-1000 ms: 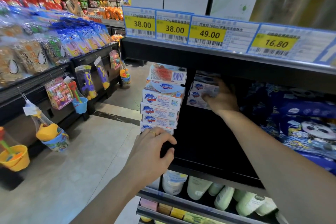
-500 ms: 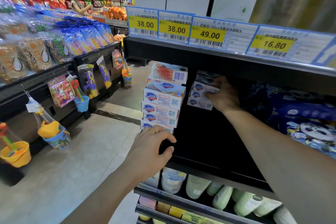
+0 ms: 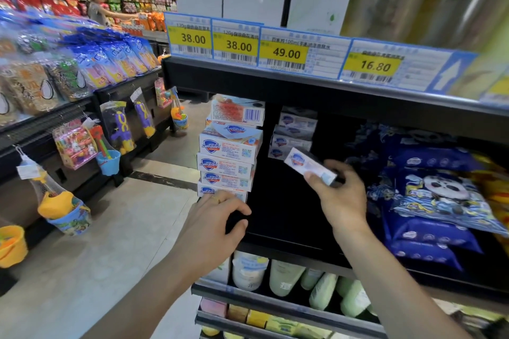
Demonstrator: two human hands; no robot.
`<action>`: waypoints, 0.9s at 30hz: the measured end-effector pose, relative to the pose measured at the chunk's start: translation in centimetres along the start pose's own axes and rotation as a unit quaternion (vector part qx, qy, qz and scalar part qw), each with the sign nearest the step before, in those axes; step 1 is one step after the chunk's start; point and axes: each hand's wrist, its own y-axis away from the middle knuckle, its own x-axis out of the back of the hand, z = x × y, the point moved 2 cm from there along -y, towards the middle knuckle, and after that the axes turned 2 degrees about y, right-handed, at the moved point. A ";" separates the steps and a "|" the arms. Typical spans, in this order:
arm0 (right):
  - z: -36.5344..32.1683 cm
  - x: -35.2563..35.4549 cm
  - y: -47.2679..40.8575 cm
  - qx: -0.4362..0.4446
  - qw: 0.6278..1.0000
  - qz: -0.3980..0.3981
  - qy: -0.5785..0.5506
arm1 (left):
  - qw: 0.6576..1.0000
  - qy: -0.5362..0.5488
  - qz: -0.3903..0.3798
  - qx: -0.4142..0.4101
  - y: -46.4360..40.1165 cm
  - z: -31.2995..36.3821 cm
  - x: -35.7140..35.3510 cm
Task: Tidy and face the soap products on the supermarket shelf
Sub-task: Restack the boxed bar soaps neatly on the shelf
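Note:
A stack of white Safeguard soap boxes (image 3: 227, 164) stands at the left front corner of the black shelf (image 3: 289, 249); its top box (image 3: 238, 111) lies with the barcode side out. A second, shorter stack of soap boxes (image 3: 293, 136) sits deeper in the shelf. My right hand (image 3: 340, 197) holds one soap box (image 3: 307, 164), tilted, in front of that rear stack. My left hand (image 3: 213, 224) grips the shelf's front corner just below the front stack, with a ring on one finger.
Blue panda-print packs (image 3: 435, 195) fill the shelf's right part. Yellow price tags (image 3: 283, 53) line the shelf edge above. Pale bottles (image 3: 286, 276) stand on the shelf below. Toy buckets (image 3: 108, 162) hang along the aisle's left side. A person (image 3: 96, 7) stands far back.
My right hand has pulled one soap box off the rear stack and drawn it forward and to the right. My left hand has stayed on the shelf corner.

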 end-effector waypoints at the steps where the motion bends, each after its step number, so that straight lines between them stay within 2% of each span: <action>1: 0.3 0.5 1.1 0.006 1.000 -0.004 0.003 | 1.000 0.003 0.003 0.001 0.0 0.0 0.0; 4: 0.5 1.6 4.1 0.032 0.999 -0.020 -0.005 | 1.000 0.024 0.016 0.006 0.1 0.3 -0.1; 7: 0.6 2.4 6.4 0.064 0.996 -0.052 -0.025 | 0.993 0.102 0.036 0.038 0.5 1.0 -0.2; 10: 0.6 2.8 8.1 0.119 0.990 -0.077 -0.022 | 0.978 0.185 0.021 0.093 0.7 2.3 -0.4; 13: 0.6 3.1 9.3 0.170 0.980 -0.104 -0.013 | 0.942 0.285 -0.002 0.177 -0.2 3.5 -0.2; 17: 0.4 3.0 10.0 0.204 0.971 -0.121 -0.018 | 0.868 0.404 -0.120 0.264 -1.3 4.6 0.2; 20: 0.2 3.0 10.0 0.214 0.969 -0.123 -0.018 | 0.845 0.442 -0.154 0.258 -1.3 4.6 0.0; 24: 0.3 3.0 9.8 0.200 0.969 -0.141 -0.014 | 0.838 0.471 -0.126 0.246 -1.3 4.4 -0.6; 27: 0.2 3.2 9.5 0.149 0.974 -0.162 -0.046 | 0.843 0.480 -0.103 0.222 -1.2 4.4 -0.8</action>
